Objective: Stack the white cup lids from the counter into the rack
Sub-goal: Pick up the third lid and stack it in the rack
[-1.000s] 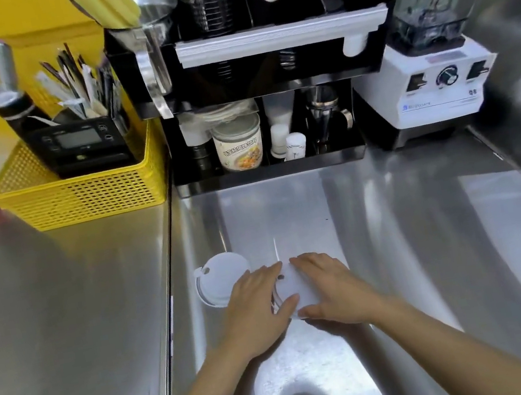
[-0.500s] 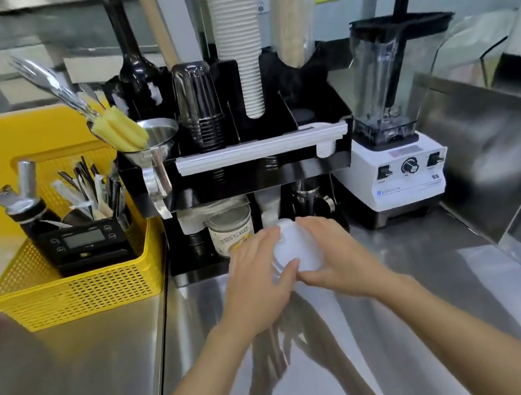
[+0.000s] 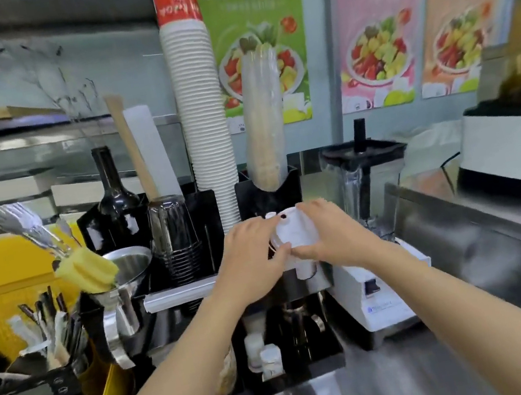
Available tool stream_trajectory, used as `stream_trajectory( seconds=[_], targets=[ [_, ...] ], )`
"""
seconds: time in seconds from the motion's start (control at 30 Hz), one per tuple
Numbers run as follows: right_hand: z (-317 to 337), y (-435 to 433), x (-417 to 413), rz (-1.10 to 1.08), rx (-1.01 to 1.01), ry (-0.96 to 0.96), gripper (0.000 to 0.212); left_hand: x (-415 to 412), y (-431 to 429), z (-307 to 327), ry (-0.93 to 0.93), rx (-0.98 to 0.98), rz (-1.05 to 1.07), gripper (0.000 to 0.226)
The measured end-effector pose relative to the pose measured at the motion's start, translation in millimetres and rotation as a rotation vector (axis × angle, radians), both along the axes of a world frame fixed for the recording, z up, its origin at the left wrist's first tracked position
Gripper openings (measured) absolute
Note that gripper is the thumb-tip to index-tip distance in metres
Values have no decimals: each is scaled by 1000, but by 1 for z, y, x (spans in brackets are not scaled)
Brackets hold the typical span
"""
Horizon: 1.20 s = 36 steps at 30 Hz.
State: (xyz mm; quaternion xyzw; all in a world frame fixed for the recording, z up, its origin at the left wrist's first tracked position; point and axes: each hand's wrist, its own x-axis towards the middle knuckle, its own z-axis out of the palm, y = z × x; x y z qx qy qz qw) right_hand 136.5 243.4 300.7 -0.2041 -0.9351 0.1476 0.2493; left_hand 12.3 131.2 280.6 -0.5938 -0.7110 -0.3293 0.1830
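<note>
Lids point(image 3: 296, 238), clamped between left hand point(image 3: 251, 257) and right hand point(image 3: 332, 237), hang over the rack point(image 3: 269, 195) at the worktop's back edge, likely needing lowering into its right-hand slot.

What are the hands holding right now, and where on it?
White cup lids, gripped at the rim between the left hand and the right hand, up at the black rack.

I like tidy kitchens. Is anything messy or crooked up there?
Nothing looks spilled or broken. The tall white cup stack stands straight, while the clear cup stack beside it leans a little. Both hands, left and right, hold the white lids tilted in front of the black rack.
</note>
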Motion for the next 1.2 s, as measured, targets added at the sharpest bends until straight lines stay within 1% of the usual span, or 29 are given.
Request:
stream_trajectory(
  seconds=[0.07,0.17,0.33,0.47,0.53,0.6,0.67,0.77,0.83,0.9,1.0,1.13,1.2],
  targets=[
    [10,11,-8,-15,-18,-47,69,-10,16,4,16,-50,-1,45],
    [17,22,-20,-33,-18,-164,66,-22,32,4,77,-129,11,43],
    [22,46,-44,-53,3,-334,61,-43,62,1,107,-231,19,34],
    [20,60,-61,-54,97,-498,52,-55,75,-11,165,-404,28,25],
    [19,63,-69,-39,122,-549,46,-59,77,-15,202,-457,35,21],
    [16,64,-75,-24,122,-607,46,-62,78,-19,223,-465,35,18],
    [11,65,-79,-14,119,-666,46,-64,77,-21,246,-465,23,20],
    [2,66,-86,-5,90,-717,33,-63,78,-24,337,-492,17,30],
    [0,67,-89,4,66,-749,31,-62,79,-27,376,-519,14,36],
    [0,67,-91,4,32,-786,32,-64,79,-28,350,-524,-4,37],
    [2,68,-95,-27,13,-849,42,-67,79,-26,337,-515,-35,37],
    [0,70,-102,-47,-24,-924,38,-65,81,-26,346,-515,-34,41],
    [0,72,-104,-40,-41,-940,42,-63,81,-26,339,-520,-27,42]
  ],
)
